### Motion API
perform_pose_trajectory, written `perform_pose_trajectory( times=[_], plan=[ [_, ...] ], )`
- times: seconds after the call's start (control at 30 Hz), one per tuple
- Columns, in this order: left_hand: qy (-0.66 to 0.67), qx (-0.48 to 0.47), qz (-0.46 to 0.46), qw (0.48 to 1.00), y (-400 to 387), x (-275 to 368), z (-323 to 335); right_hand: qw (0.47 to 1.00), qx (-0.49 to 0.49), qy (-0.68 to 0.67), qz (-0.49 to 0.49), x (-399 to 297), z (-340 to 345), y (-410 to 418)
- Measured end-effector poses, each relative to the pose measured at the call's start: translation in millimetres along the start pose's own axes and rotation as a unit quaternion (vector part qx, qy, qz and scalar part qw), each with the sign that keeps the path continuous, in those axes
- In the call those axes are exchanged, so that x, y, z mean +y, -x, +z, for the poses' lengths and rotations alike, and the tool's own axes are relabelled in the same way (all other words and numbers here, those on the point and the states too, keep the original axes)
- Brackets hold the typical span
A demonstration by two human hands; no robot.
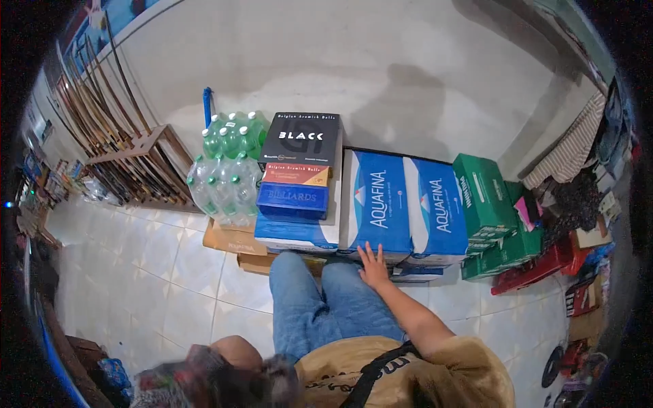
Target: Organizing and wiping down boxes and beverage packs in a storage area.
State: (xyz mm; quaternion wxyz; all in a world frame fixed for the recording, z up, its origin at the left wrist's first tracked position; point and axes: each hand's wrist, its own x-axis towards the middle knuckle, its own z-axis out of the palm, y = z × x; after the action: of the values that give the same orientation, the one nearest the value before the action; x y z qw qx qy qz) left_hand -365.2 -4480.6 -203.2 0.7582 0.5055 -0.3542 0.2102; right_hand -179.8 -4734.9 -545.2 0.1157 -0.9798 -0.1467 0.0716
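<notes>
My right hand is spread beside my right knee, its fingertips over the near edge of a blue-and-white Aquafina carton. Whether they press on it I cannot tell. A second Aquafina carton stands to its right. To the left, another blue-and-white carton bears a blue billiards box, an orange-and-maroon box and a black billiard-ball box. My left hand is out of view. My knees, in blue jeans, face the row of cartons.
Shrink-wrapped bottles stand left of the boxes, near a wooden rack of billiard cues. Green cartons and a red plastic object are at right. At lower left, a blurred person in patterned clothing is close beside me.
</notes>
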Motion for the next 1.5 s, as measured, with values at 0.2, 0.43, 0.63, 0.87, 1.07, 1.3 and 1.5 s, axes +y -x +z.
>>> perform_pose_trajectory(
  times=[0.2, 0.43, 0.63, 0.87, 1.07, 1.3, 1.5],
  plan=[
    [-0.011, 0.007, 0.004, 1.0, 6.7, -2.4, 9.1, 0.994, 0.036, 0.096, -0.037, 14.9, 15.4, 5.4],
    [-0.006, 0.007, 0.049, 0.999, -4.6, -3.6, 11.6, 0.971, -0.097, 0.152, -0.154, 59.4, -4.0, -21.4],
    [-0.009, 0.03, 0.138, 0.99, -27.1, -4.2, -0.2, 0.984, -0.131, -0.093, -0.077, 49.3, -16.8, -70.4],
    [-0.08, 0.184, 0.158, 0.967, -31.8, -16.1, -15.2, 0.842, -0.235, -0.459, -0.161, -46.3, -69.1, -18.5],
    [-0.021, 0.371, -0.265, 0.89, 22.6, -94.3, -24.8, 0.554, -0.431, -0.668, -0.246, -94.9, -141.5, 67.2],
    [-0.511, -0.075, -0.257, 0.817, -25.5, -101.5, 16.2, 0.67, -0.195, -0.716, 0.012, -60.4, -130.5, 80.2],
    [0.093, -0.047, -0.132, 0.986, -90.1, -44.3, 80.9, 0.819, 0.048, -0.545, 0.176, 23.2, -74.6, 75.8]
  ],
)
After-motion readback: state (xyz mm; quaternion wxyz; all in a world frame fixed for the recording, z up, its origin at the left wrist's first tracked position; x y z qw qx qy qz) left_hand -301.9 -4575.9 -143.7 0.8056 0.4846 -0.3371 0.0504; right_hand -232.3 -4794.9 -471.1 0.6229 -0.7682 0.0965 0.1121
